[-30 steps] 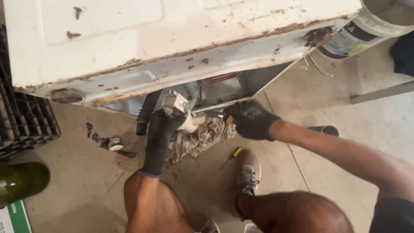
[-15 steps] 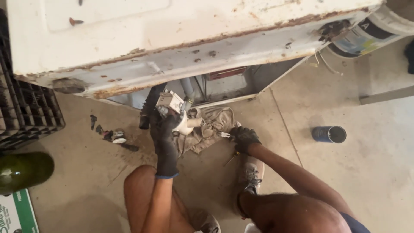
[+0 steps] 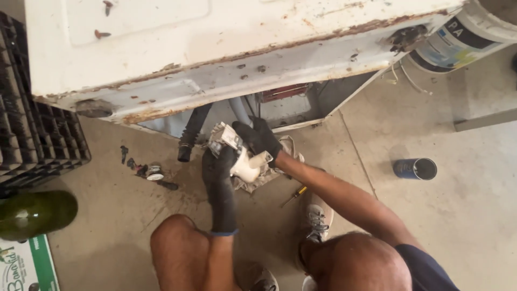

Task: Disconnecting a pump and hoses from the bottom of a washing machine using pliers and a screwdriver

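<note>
A bare concrete floor [image 3: 474,215] carries a tipped, rusty white machine [image 3: 215,54], a black crate [image 3: 32,140] and a blue can [image 3: 414,168]. Both gloved hands, left hand [image 3: 218,167] and right hand [image 3: 258,139], grip a white pump [image 3: 242,161] under the machine's lower edge.

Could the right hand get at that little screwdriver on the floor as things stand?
Probably yes, but not at once: the screwdriver lies uncovered on the floor just under the right forearm, while the right hand is busy gripping the white pump part with the left hand.
</note>
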